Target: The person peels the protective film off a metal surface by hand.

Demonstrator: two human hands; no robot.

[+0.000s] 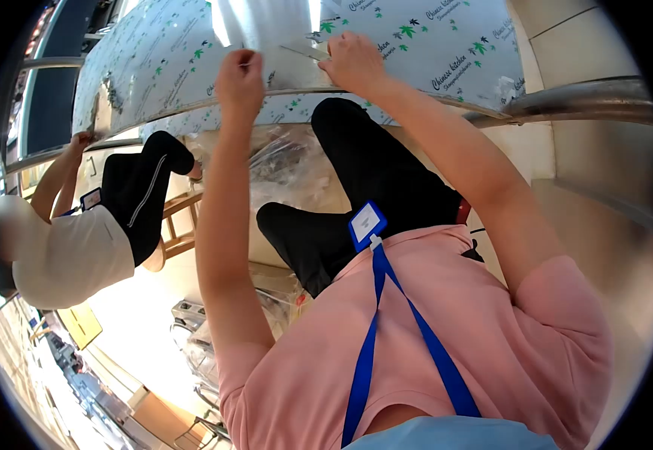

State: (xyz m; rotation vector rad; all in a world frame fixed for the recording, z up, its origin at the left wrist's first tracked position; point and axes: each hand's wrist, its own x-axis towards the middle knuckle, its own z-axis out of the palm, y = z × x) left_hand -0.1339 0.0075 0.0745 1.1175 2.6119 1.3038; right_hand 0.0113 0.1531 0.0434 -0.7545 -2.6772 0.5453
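Note:
Above the near edge of a tabletop [446, 45] printed with green leaves and "Chinese kitchen", my left hand [240, 79] is closed in a pinch. Whatever its fingertips hold, if anything, is too small to make out. To its right, my right hand [352, 61] rests low over the printed surface, its fingers closed on a thin, flat metal strip [307, 52]. The strip points left, toward my left hand; its exact kind is unclear. Glare from the lights covers the surface beyond both hands.
At the left sits a co-worker in a white top [75, 259], with a hand [82, 138] at the table's edge. A metal rail [589, 101] runs along the right. Clear plastic wrap [289, 161] lies below the table, and a wooden stool [180, 225] stands by the co-worker.

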